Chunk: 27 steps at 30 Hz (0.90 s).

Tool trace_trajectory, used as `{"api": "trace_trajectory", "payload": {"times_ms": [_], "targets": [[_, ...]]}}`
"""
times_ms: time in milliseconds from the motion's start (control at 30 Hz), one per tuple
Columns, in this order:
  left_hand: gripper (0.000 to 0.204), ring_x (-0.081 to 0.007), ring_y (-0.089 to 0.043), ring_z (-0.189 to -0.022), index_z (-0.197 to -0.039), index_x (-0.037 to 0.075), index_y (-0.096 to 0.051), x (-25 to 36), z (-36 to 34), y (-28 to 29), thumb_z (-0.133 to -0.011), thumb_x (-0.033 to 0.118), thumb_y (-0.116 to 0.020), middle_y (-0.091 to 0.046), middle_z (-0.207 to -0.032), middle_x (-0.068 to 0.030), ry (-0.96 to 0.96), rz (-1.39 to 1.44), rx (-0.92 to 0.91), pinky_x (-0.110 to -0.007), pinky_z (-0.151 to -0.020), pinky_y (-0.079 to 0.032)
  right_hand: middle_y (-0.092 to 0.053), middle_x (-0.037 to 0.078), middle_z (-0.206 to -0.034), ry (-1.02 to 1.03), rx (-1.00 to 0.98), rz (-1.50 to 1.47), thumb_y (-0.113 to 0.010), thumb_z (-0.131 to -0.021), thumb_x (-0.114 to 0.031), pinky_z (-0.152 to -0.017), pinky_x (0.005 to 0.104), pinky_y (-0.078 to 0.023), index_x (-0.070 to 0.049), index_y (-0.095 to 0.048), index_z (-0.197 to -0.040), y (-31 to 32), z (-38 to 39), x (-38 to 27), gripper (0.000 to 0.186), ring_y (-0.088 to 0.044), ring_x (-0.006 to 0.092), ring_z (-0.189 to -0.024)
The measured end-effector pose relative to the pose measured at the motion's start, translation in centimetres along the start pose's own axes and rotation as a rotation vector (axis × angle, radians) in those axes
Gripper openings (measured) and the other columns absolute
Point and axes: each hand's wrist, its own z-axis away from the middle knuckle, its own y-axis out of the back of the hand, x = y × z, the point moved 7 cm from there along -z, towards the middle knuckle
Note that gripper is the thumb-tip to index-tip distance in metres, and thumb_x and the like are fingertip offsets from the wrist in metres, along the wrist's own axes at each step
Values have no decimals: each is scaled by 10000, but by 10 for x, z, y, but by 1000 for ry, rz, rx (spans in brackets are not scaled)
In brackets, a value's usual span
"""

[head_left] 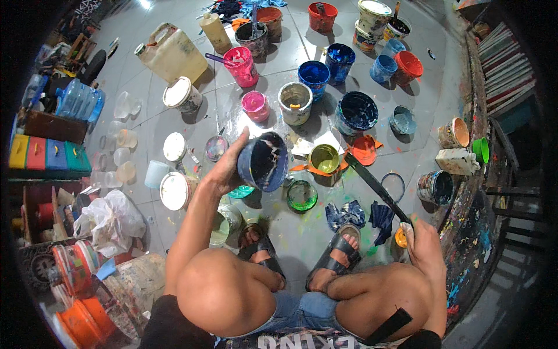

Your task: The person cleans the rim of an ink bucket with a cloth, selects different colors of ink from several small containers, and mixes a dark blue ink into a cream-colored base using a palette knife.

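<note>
My left hand [229,166] is closed round the rim of a dark blue plastic tub [251,166]. The tub is tilted toward the right, with dark and whitish paint smears inside. In my right hand [423,243] is a long flat paint-coated stick [375,185], gripped at its near end. Its far tip lies beside a small olive-yellow paint tub [324,159], apart from the blue tub; whether it touches anything there I cannot tell. Just below the blue tub stands a small container with a green rim [302,196].
Several paint tubs stand ahead, among them a pink one [240,68], a grey one [295,104] and a dark blue one [357,114]. A large jerrycan [174,55] stands far left. Crumpled blue rags [345,215] lie near my right foot. A white plastic bag [110,221] sits left.
</note>
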Motion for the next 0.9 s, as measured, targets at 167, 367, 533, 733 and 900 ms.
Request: {"api": "trace_trajectory", "payload": {"times_ms": [167, 367, 533, 733, 900], "targets": [[724, -286, -652, -1115, -1310, 86, -573, 9, 7, -7, -942, 687, -405, -650, -1242, -141, -82, 321, -128, -502, -980, -519, -632, 211, -884, 282, 55, 191, -562, -972, -234, -618, 515, -499, -43, -551, -1033, 19, -27, -53, 200, -620, 443, -694], [690, -240, -660, -1092, -1255, 114, -602, 9, -16, -28, -942, 694, -397, -665, -1204, -107, -148, 230, -106, -462, -936, -554, -579, 116, -801, 492, 250, 500, -602, -886, -150, -534, 440, -516, -82, -548, -1015, 48, -51, -113, 155, -658, 321, -650], [696, -230, -648, -1110, -1308, 120, -577, 7, -16, -48, -956, 685, -375, -649, -1246, -100, -188, 125, -48, -464, -956, -532, -610, 107, -791, 602, 389, 688, -604, -828, -110, -477, 377, -527, -86, -551, -995, 66, -62, -142, 177, -682, 259, -607], [637, -204, -670, -1054, -1306, 70, -581, 6, -17, -53, -1003, 591, -374, -674, -1195, -110, -208, 89, -20, -374, -946, -533, -619, 109, -727, 596, 384, 730, -597, -835, -98, -506, 352, -546, -67, -553, -916, 67, -71, -161, 98, -686, 254, -601], [578, -198, -693, -981, -1280, 23, -589, 8, -10, -53, -1031, 500, -378, -689, -1144, -127, -233, -31, -5, -321, -924, -537, -658, 159, -721, 555, 263, 639, -609, -843, -117, -563, 411, -565, -43, -591, -917, 74, -84, -159, 107, -699, 322, -664]]}}
